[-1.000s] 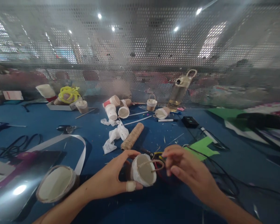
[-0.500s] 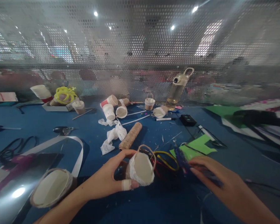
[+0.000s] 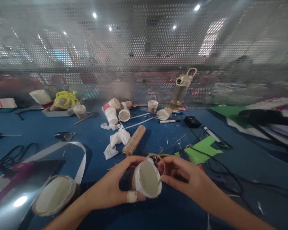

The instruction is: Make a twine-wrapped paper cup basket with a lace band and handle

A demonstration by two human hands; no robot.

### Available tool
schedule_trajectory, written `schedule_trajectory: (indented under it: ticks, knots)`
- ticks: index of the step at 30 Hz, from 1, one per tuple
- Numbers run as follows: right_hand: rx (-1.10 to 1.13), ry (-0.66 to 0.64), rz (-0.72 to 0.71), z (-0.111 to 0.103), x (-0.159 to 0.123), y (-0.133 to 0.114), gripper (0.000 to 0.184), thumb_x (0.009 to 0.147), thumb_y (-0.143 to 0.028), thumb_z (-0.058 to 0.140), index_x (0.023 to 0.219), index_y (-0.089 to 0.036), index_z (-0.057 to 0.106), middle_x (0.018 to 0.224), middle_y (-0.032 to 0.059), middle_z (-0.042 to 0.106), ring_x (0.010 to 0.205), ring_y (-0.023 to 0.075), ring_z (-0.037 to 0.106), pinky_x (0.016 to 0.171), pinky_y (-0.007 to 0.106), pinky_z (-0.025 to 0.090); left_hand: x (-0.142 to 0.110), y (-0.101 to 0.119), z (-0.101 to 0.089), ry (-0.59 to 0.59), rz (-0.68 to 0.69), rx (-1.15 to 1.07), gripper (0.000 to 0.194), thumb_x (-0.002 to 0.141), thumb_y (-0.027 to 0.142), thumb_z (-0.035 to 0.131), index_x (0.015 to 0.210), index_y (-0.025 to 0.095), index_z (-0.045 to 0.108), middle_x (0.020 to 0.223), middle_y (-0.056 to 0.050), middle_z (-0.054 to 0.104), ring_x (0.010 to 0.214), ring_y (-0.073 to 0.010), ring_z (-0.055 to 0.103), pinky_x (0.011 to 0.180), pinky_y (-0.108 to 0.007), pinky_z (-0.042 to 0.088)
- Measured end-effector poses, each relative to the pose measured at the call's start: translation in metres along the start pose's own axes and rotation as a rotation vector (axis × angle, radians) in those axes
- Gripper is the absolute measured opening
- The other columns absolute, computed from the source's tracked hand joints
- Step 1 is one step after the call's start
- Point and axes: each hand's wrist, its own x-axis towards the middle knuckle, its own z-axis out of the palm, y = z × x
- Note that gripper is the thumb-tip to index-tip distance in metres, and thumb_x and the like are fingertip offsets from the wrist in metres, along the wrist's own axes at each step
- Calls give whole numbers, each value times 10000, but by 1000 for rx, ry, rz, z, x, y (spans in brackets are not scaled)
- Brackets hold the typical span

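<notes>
A small paper-cup basket [image 3: 148, 179] with a white rim band and a twine handle is tilted with its mouth towards me. My left hand [image 3: 120, 182], a bandage on its thumb, is wrapped round the basket's left side. At the right side, my right hand [image 3: 180, 174] has its fingers closed on the twine handle [image 3: 163, 164] close to the rim. Behind both hands, some red and yellow cords or handles are mostly hidden. A roll of brown twine [image 3: 134, 140] lies just beyond the basket. Crumpled white tissue [image 3: 120, 137] is beside the twine.
A larger twine-rimmed cup [image 3: 54, 195] stands at the left, by a white ribbon [image 3: 81, 163]. Several small cups and a tilted water bottle [image 3: 180, 92] are along the perforated screen. Green paper [image 3: 204, 150] and black cables [image 3: 230, 175] lie at the right.
My right hand has let go of the dark blue tool and moved left to the basket's handle. The basket, in my left hand, has shifted slightly right and down.
</notes>
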Motion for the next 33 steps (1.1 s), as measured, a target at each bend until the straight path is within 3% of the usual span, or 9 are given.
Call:
schedule_trajectory:
  ticks: [4,9,14,16,20,23,27,33]
  knots:
    - [123,6,38,2,1,2,196,901,-399,694,951,-223,625,977,25,657,874,161,647,784,286,539,1,0,1,2,6,-22,747,780,333,823,1418,337,435,1485,-61,495,1355,-295,486,1153,-447,376]
    - [50,6,-29,5,2,11,237,968,-432,589,925,-211,664,933,39,639,775,147,624,682,267,517,5,1,2,-6,-1,64,622,792,315,809,1337,303,511,1393,-55,569,1289,-281,538,1117,-437,402]
    - [-74,-20,-134,6,2,15,260,1008,-388,533,906,-206,688,835,37,663,735,148,615,647,264,484,6,2,0,-43,-21,102,679,759,340,832,1347,285,497,1407,-79,563,1303,-310,523,1117,-459,392]
    - [-99,-19,-164,7,2,14,240,1006,-372,545,902,-211,689,831,31,672,733,144,611,654,262,478,5,3,-2,-37,29,96,592,807,359,794,1328,285,524,1441,-81,540,1343,-305,491,1142,-453,361]
    - [-100,-29,-185,8,1,14,215,994,-359,570,884,-217,688,839,30,681,741,144,611,643,251,477,5,4,-5,-1,180,142,148,975,309,596,1077,244,680,1383,-65,574,1291,-244,539,1117,-388,387]
    - [-31,-36,-188,10,-2,16,197,988,-339,584,890,-211,699,866,38,685,708,134,611,615,240,493,6,5,-5,37,247,195,149,987,277,580,986,222,719,1321,-73,603,1256,-236,559,1100,-376,410]
    - [79,-42,-215,12,-3,17,166,968,-316,617,906,-204,723,864,46,690,680,128,622,592,227,532,7,3,-5,79,335,201,142,972,261,608,981,222,743,1221,-81,669,1243,-247,563,1091,-399,428]
    - [164,-64,-224,12,-3,18,145,957,-300,631,970,-213,747,834,43,691,682,129,655,575,216,568,8,1,-3,97,404,152,130,961,220,623,994,213,748,957,-63,766,1070,-232,646,982,-397,505]
